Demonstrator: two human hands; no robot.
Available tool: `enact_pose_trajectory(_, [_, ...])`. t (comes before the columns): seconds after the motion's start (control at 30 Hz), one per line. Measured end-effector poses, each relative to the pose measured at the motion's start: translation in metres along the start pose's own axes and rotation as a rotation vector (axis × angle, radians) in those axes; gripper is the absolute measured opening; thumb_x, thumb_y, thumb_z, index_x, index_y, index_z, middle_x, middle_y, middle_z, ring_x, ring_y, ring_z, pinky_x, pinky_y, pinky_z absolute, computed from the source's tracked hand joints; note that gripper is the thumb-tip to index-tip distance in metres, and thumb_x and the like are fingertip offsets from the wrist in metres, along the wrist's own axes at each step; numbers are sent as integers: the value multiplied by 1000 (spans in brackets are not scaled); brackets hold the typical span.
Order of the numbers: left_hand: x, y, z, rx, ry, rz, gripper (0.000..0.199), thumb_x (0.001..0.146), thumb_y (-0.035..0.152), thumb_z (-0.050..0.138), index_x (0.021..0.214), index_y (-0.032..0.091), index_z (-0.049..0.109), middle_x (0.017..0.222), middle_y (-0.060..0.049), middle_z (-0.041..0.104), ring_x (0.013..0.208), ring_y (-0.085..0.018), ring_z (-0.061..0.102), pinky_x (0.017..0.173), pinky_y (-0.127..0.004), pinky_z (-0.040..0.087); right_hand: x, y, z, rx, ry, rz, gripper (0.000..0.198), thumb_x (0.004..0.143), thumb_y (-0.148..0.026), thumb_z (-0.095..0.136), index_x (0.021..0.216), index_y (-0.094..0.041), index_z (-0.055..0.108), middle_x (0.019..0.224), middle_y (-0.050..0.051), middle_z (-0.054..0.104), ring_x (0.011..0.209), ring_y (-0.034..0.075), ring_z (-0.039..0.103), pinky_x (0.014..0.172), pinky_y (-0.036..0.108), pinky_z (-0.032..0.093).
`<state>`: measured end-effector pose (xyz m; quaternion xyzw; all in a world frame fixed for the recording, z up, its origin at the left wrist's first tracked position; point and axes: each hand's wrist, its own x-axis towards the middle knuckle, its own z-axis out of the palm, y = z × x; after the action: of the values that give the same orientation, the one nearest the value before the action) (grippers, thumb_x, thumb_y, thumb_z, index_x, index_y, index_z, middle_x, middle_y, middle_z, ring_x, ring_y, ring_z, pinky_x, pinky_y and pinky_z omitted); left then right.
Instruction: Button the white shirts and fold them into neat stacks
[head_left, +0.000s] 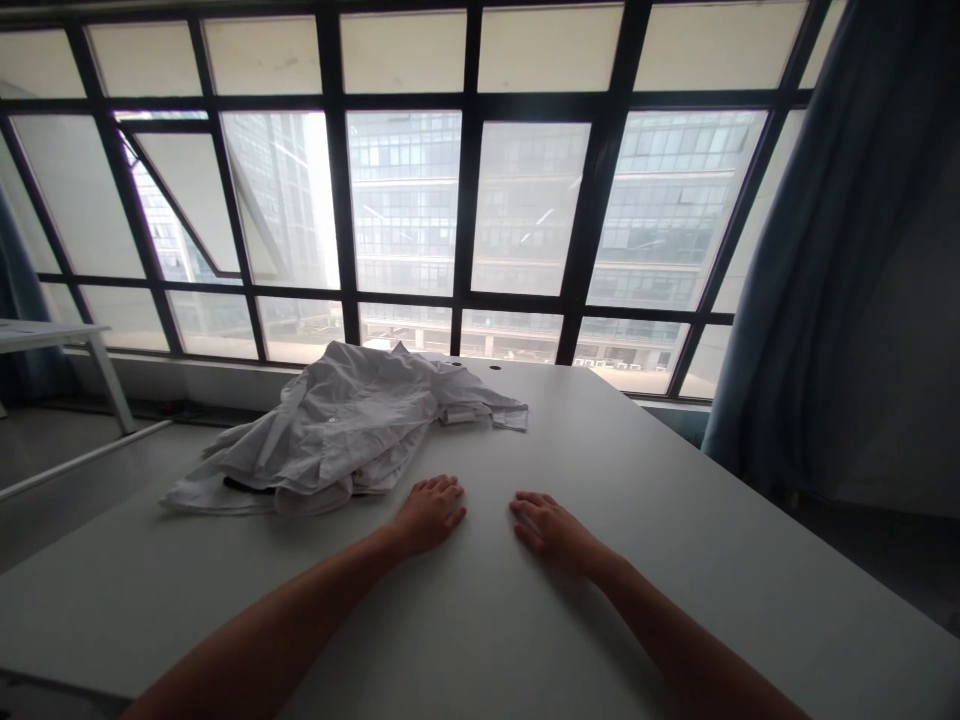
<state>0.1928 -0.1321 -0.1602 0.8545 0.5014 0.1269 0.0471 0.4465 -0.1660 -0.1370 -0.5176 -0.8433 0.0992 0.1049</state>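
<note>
**Pale tabletop (712, 540) before the windows (405, 200), both my grips slack**

My left grip (429, 517) and right grip (553, 532) lie palm-down near the tabletop's middle, apart, fingers loosely extended, grasping nothing; the surface seems to bear their weight. Just beyond my left, the white garment (352, 415) lies crumpled toward the far left corner, its sleeve (499, 408) pointing right, short of the right edge. Its bunched folds appear to prop one another up, unsmoothed. A dark strip (247, 487) shows under its near hem. Past the right edge hangs a blue curtain (795, 260).
</note>
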Motion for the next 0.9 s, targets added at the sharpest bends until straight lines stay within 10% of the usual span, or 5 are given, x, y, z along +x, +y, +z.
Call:
enact_pose_trajectory(0.47, [6, -10, -5, -21, 14, 50, 43, 97, 41, 44, 133, 20, 56, 146, -9, 49, 136, -24, 43, 112, -41, 34, 0, 0, -2, 16, -6, 5, 50, 92, -30, 48, 136, -7, 56, 145, 19, 47, 136, 30, 40, 114, 42, 31])
enact_pose_trajectory(0.7, [13, -70, -47, 271, 432, -248, 40, 93, 27, 49, 131, 17, 57, 146, -14, 48, 136, -31, 41, 114, -52, 22, -1, -1, -6, 10, -43, -4, 51, 92, -32, 47, 137, -8, 55, 146, 17, 47, 135, 29, 42, 113, 41, 32])
enact_pose_trajectory(0.9, [-6, -102, -72, 398, 486, -401, 28, 93, 26, 51, 112, 14, 66, 111, -14, 67, 112, -32, 56, 110, -56, 20, 0, 3, -6, 31, -42, -20, 49, 92, -33, 48, 136, -10, 56, 145, 17, 48, 135, 29, 42, 112, 42, 33])
